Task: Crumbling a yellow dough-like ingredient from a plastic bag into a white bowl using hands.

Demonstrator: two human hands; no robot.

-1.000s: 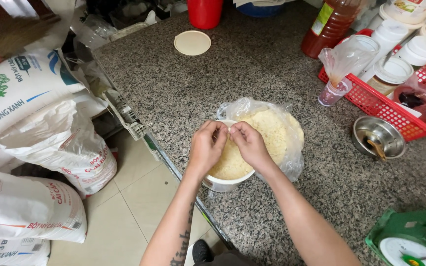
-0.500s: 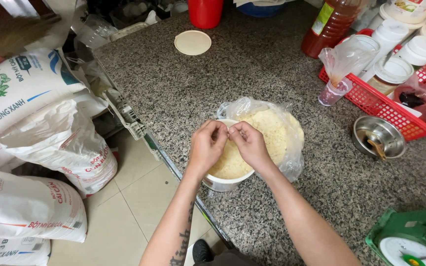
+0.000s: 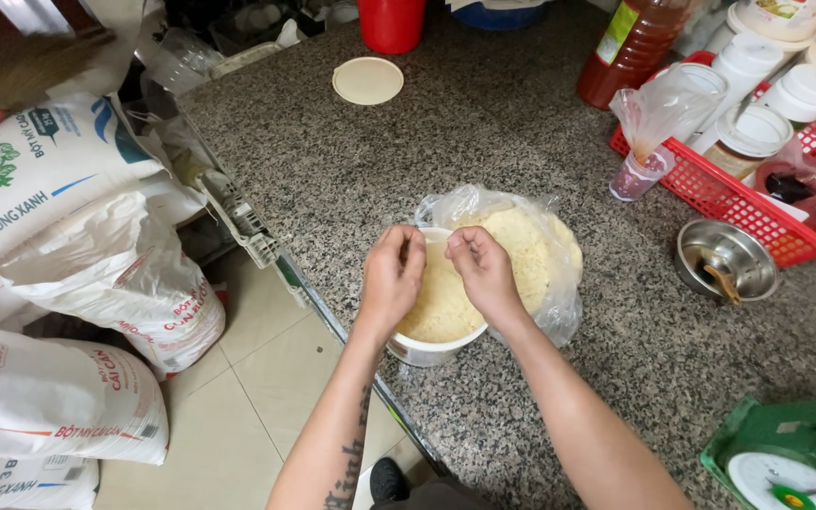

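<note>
Left hand: fingers pinched on the clear plastic bag at the tub's near rim.
Right hand: pinches the same bag edge, just beside the left.
White tub: centre of frame, on the granite counter, bag full of pale yellow grains.
Red basket: right of frame.

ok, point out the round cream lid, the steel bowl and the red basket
round cream lid (image 3: 367, 80), head view, centre of its top.
steel bowl (image 3: 725, 260), head view, inner wall.
red basket (image 3: 724, 200), head view, its front mesh wall.
</note>
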